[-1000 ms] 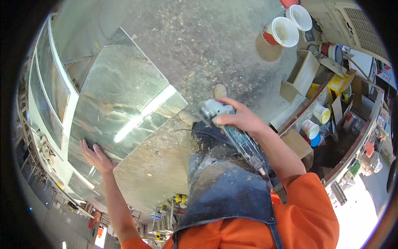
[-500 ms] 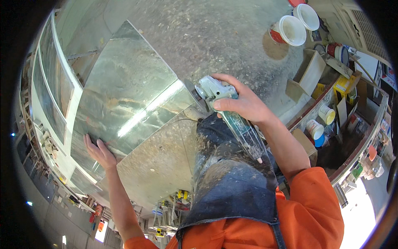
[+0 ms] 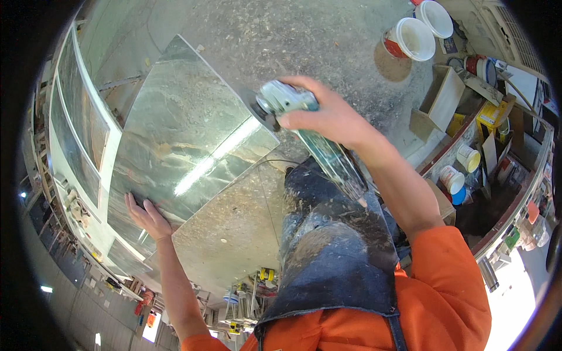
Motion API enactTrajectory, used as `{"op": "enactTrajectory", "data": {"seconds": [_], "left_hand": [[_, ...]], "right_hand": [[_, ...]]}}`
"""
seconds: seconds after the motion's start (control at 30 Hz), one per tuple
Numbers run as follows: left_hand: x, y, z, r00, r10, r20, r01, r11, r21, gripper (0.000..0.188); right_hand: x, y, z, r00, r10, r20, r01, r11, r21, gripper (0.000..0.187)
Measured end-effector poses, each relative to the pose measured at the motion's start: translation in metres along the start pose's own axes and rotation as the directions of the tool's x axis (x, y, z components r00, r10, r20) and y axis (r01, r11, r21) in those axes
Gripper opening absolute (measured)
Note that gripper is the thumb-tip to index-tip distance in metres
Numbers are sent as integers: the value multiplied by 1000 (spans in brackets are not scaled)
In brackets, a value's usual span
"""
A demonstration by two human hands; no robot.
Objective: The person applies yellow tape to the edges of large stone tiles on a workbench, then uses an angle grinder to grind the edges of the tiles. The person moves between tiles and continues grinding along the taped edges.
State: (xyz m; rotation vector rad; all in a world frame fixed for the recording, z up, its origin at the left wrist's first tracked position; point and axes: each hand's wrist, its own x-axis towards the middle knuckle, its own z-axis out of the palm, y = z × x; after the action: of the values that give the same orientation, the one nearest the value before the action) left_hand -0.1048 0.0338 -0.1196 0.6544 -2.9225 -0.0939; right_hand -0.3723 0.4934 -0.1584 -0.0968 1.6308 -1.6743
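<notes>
A glossy grey-green stone-look slab (image 3: 175,123) with pale veins lies at the left, a bright light streak reflected across it. My right hand (image 3: 333,117) is closed around the head of a green and grey angle grinder (image 3: 329,158). Its disc (image 3: 257,110) is at the slab's right edge, a little beyond the near right corner; whether it touches is hard to tell. The grinder's body slants back toward my dark, dust-stained apron (image 3: 333,263). Flat on the slab's near left part rests my left hand (image 3: 149,217), fingers apart, holding nothing.
White buckets (image 3: 417,40) stand on the dusty floor at the far right. A wooden box (image 3: 436,99) and a bin with tubs (image 3: 468,158) and boxes are at my right. More slabs in a white frame (image 3: 108,152) stand left. A cord (image 3: 272,161) passes near the slab corner.
My right hand and the grinder have moved away from me and left, along the slab's right edge. My left hand stays on the slab; the whole view has shifted slightly.
</notes>
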Motion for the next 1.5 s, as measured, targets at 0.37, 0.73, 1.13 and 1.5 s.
{"op": "enactTrajectory", "data": {"seconds": [0.37,0.73,1.13,1.5], "left_hand": [[-14,-5,2,998,-45,-45,44,999,-23,60],[-11,12,5,991,-90,-96,95,994,51,63],[-11,-11,17,986,-147,-84,136,983,-123,61],[-22,-39,3,958,-277,-73,280,960,32,60]], "right_hand": [[-106,50,-11,874,483,57,-476,825,306,87],[-176,-15,-41,875,102,-473,114,907,406,78],[-237,-65,32,821,-65,-567,274,916,292,74],[-82,-69,20,873,-275,-403,169,945,-279,86]]}}
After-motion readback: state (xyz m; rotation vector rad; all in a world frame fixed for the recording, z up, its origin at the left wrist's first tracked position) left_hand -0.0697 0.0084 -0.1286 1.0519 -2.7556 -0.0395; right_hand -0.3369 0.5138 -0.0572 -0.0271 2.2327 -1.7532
